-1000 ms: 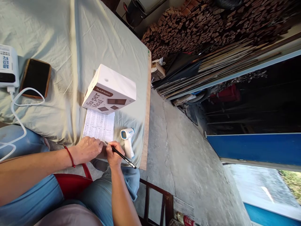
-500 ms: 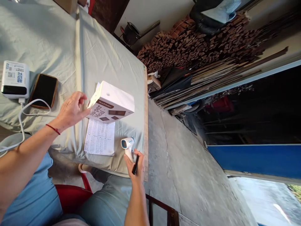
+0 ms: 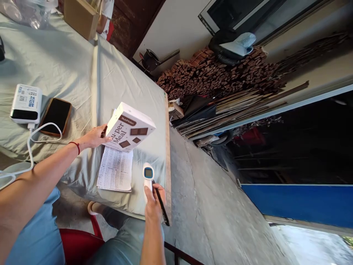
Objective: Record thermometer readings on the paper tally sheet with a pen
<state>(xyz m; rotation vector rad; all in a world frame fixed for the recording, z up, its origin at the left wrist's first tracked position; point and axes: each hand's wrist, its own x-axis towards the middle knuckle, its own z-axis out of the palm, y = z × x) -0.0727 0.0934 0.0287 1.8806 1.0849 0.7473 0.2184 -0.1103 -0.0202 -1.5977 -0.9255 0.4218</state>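
Note:
A white "Super Meal" box [image 3: 128, 127] stands tilted on the table over the top part of some written sheets [image 3: 114, 171]. My left hand [image 3: 95, 137] closes on the box's left edge, thumb on the printed front and the other fingers partly hidden. Near the table's right edge, my right hand [image 3: 154, 201] grips a white infrared thermometer [image 3: 148, 171] by its handle, its blue-framed screen facing me. A black pen [image 3: 161, 204] is tucked in the same hand and points down to the right.
On the left lie a white power bank [image 3: 27, 103] with a white cable [image 3: 55, 127] and a phone [image 3: 56, 115]. A cardboard box [image 3: 81, 18] and clear plastic [image 3: 33, 13] are at the far end. The table's wooden edge [image 3: 168, 158] borders the concrete floor [image 3: 204, 198].
My left hand has moved from beside the box to a hold on its edge. My right hand has turned the thermometer more upright, and the pen has swung lower. The view has shifted.

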